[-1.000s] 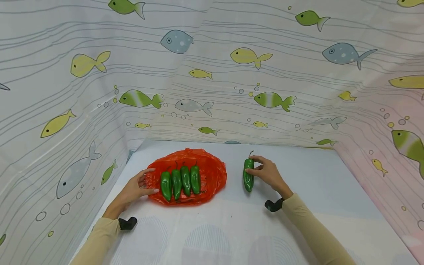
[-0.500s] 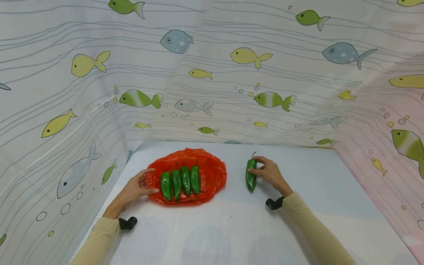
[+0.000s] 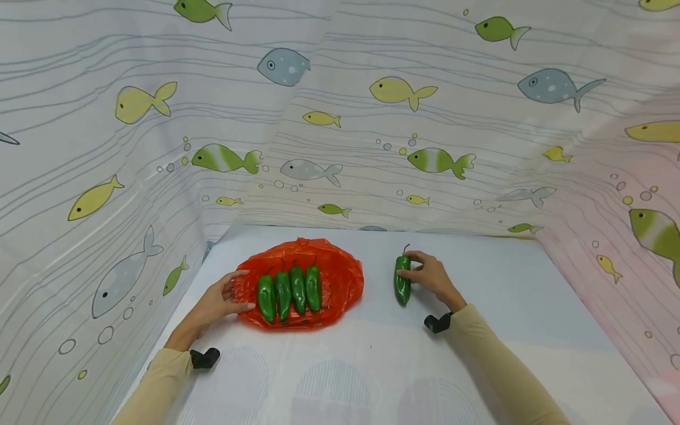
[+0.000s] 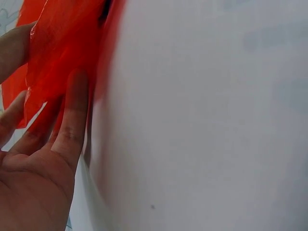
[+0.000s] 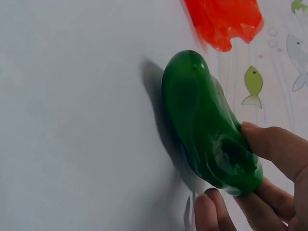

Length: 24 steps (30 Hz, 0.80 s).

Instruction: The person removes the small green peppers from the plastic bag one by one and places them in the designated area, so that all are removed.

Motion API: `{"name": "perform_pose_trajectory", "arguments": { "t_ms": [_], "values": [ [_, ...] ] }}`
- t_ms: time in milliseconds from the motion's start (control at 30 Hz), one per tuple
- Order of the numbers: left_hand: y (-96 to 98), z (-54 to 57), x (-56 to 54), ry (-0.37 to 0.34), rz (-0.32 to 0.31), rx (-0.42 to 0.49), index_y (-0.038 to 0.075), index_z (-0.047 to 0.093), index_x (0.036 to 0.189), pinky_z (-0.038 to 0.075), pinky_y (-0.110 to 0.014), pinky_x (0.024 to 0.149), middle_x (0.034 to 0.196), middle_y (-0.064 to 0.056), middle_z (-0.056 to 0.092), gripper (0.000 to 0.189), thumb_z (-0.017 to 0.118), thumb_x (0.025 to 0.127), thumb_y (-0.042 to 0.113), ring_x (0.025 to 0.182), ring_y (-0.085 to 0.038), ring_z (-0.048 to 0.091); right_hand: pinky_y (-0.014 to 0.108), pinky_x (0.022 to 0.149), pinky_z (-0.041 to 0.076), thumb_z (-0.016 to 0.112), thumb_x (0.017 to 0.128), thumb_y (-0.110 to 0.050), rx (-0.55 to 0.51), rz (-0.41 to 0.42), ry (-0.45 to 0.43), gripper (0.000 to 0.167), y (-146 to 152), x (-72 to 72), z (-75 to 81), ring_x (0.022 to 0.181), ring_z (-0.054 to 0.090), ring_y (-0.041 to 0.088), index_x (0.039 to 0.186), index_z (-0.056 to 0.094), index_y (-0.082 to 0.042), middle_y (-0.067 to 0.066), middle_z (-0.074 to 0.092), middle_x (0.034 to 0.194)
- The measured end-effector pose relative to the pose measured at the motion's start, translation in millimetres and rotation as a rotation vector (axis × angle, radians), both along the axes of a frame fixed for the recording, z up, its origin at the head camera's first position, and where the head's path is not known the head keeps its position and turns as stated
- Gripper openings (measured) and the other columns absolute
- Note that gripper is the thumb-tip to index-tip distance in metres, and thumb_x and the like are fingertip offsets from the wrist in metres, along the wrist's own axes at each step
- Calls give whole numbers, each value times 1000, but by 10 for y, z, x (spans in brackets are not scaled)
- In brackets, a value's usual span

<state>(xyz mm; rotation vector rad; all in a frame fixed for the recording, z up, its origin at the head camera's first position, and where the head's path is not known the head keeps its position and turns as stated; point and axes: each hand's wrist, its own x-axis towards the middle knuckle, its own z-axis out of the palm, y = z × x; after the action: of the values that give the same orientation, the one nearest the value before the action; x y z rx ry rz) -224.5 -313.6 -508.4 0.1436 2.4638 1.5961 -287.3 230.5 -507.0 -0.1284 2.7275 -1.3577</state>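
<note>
A red plastic bag (image 3: 342,289) lies spread on the left half of the table, its rim standing up around several green peppers (image 3: 283,295) set side by side, stems pointing away. My left hand (image 3: 212,304) holds the bag's left edge, thumb toward me and fingers farther back; in the left wrist view some fingers lie behind the thin red plastic (image 4: 67,43). Right of the bag, my right hand (image 3: 432,280) grips one more green pepper (image 5: 202,120) between thumb and fingers, stem end away from me. Whether this pepper touches the table is hard to tell.
The white table (image 3: 366,366) has a faint pattern of pale arches at its front. Fish-printed sheets (image 3: 361,136) enclose it at the back and both sides. A black wrist mount (image 3: 438,323) sits below each hand.
The right hand and its pepper have shifted slightly to the right, and then stayed almost still. My left hand and the bag with its peppers have not visibly moved.
</note>
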Motion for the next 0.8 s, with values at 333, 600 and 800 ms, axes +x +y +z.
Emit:
{"name": "perform_pose_trajectory", "arguments": {
  "t_ms": [333, 600, 800],
  "values": [
    [5, 2, 24, 33, -21, 62, 13, 39, 155, 51, -22, 90, 151, -22, 45, 86, 87, 83, 14, 129, -41, 51, 37, 80, 54, 79, 91, -41, 7, 4, -25, 68, 24, -69, -30, 118, 61, 34, 147, 56, -12, 16, 57, 142],
    [12, 20, 31, 27, -12, 38, 14, 39, 156, 50, -21, 91, 152, -22, 44, 86, 87, 84, 16, 130, -40, 50, 42, 88, 55, 77, 93, -40, -16, 15, -68, 68, 21, -89, -24, 133, 52, 40, 150, 52, -10, 18, 52, 148],
    [11, 17, 28, 23, -9, 33, 14, 39, 156, 49, -21, 92, 152, -22, 44, 86, 87, 84, 17, 130, -40, 50, 41, 87, 54, 77, 93, -39, -27, 17, -71, 68, 38, -109, -54, 131, 53, 38, 150, 52, -10, 16, 55, 146]
  ]
}}
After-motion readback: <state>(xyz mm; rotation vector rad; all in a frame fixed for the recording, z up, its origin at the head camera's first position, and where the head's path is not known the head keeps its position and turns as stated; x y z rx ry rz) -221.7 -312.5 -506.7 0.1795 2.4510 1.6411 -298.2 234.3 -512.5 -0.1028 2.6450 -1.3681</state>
